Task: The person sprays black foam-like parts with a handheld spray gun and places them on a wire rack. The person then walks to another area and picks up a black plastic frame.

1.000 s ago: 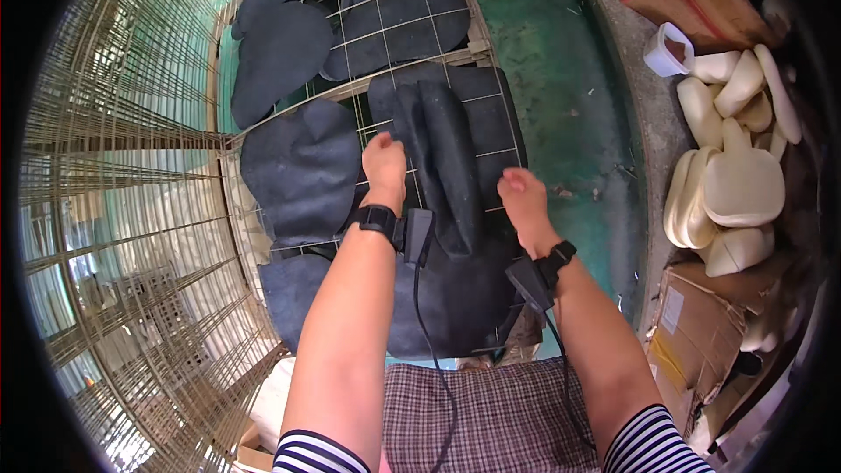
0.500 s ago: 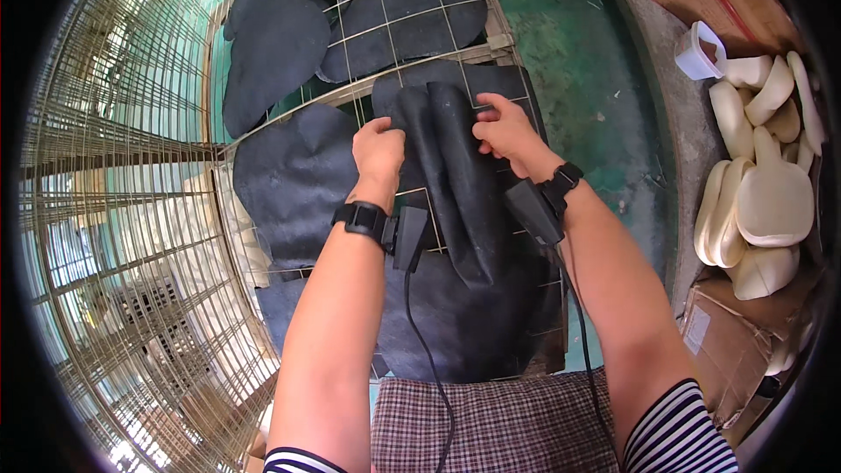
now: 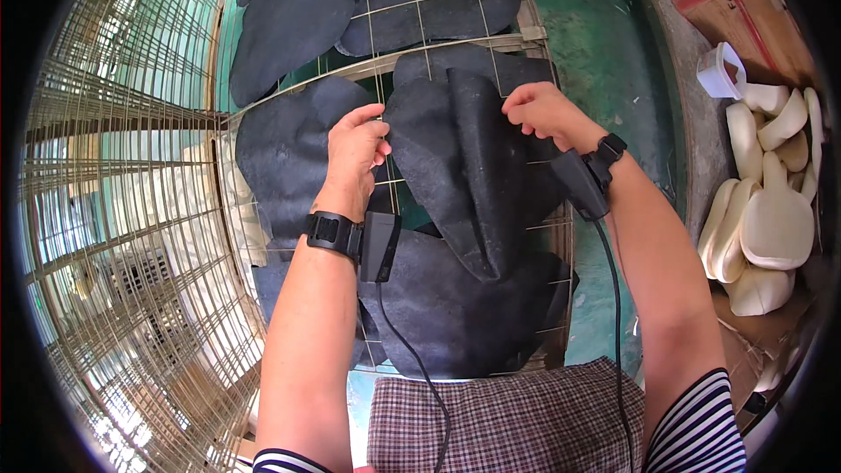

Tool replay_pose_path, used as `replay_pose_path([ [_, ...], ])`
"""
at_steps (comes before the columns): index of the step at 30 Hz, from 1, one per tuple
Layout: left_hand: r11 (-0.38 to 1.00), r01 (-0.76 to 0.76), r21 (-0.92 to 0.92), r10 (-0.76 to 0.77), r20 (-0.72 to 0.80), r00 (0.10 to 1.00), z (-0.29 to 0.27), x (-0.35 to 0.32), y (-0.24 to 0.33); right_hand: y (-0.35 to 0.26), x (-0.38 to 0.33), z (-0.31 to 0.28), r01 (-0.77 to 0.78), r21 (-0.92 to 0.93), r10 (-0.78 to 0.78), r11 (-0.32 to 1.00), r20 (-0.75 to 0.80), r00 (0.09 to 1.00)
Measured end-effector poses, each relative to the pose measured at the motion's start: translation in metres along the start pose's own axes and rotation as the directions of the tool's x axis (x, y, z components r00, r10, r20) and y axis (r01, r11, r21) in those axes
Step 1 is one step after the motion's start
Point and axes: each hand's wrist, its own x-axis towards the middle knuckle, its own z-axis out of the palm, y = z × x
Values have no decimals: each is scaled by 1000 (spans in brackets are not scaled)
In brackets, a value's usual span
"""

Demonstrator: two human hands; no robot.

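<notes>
A black leather-like sheet point(image 3: 429, 158) lies across a wire-strung frame, its left part spread out and its right part raised in a long fold that narrows toward me. My left hand point(image 3: 355, 153) is at the sheet's upper left edge, fingers bent in a pinch on it. At the fold's upper right side, my right hand point(image 3: 543, 114) has thumb and fingertips pressed together on the edge; the exact contact is partly hidden. Other black pieces surround it: one point(image 3: 289, 166) to the left, another point(image 3: 438, 315) nearer me.
Further black pieces point(image 3: 293, 26) rest on the frame's far section, past a wooden crossbar point(image 3: 438, 50). Wire racks point(image 3: 131, 210) stand at left. Cream foam-like shapes point(image 3: 775, 219), a white tub point(image 3: 720, 70) and a cardboard box point(image 3: 736, 9) are at right. Checked cloth point(image 3: 499, 420) lies nearest me.
My hands have moved apart, the left one leftward. The sheet's left fold has opened out flatter, while the right fold still stands. The view has shifted slightly.
</notes>
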Motion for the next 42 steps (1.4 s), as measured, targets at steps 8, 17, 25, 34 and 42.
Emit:
replay_pose_path([
  [8,998,-54,-30,56,45,997,11,-12,9,-2,27,16,178,-136,-187,975,-57,981],
  [17,990,-48,-133,41,-61,997,0,-13,4,11,19,-50,154,113,-130,982,-191,973],
  [25,962,70,-263,-142,-269,953,-7,3,-19,47,17,-70,142,106,-68,984,-515,855],
  [34,812,84,-577,-123,-28,992,-19,-57,-17,127,-65,-46,168,96,-99,981,-499,861],
  [42,809,232,-540,-220,88,971,-74,-299,-8,13,-338,53,-99,603,108,792,21,994],
])
